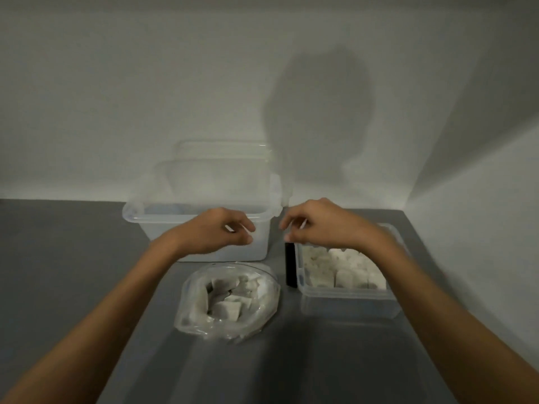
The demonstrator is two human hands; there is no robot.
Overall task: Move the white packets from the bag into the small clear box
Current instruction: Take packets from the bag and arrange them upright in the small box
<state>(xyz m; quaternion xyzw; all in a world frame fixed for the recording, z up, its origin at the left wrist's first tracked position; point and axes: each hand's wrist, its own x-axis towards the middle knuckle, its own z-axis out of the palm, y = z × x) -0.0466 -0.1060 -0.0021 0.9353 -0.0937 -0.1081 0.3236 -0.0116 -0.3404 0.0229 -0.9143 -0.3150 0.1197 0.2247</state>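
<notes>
- Now my left hand [224, 233] and right hand [316, 225] hover with fingers curled, perhaps pinching something; blur keeps me from telling.
- Some white packets [227, 309] lie in the bag [189, 304]; more fill the small clear box [350, 304] beside it.

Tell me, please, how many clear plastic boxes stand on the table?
2: the large box behind the bag, and the small clear box, holding white packets, to its right.
</notes>
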